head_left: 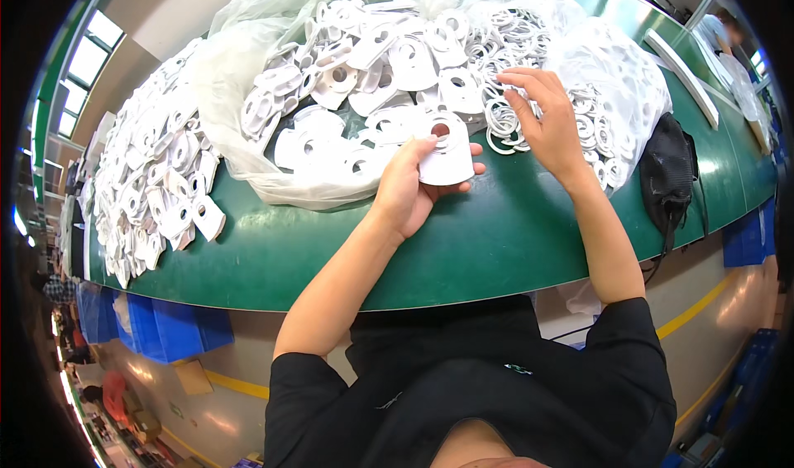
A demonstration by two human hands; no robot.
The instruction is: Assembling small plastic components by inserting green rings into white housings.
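A: Green counter (463,261) spanning the scene, open clear bag (222,117) at the far side, white ring pile (506,42) to its right!

B: And the grips?

A: Right grip (552,125), half spread by the rings, looks unloaded. Left grip (405,174) pinches one white plate (448,164) above the counter, thumb on top, fingers beneath!

B: Sound technique?

A: I'd say support it flat from below, thumb clear of that round hole (440,129).

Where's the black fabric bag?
In the head view, the black fabric bag lies on the right of the green table, just right of the translucent plastic bag of white rings.
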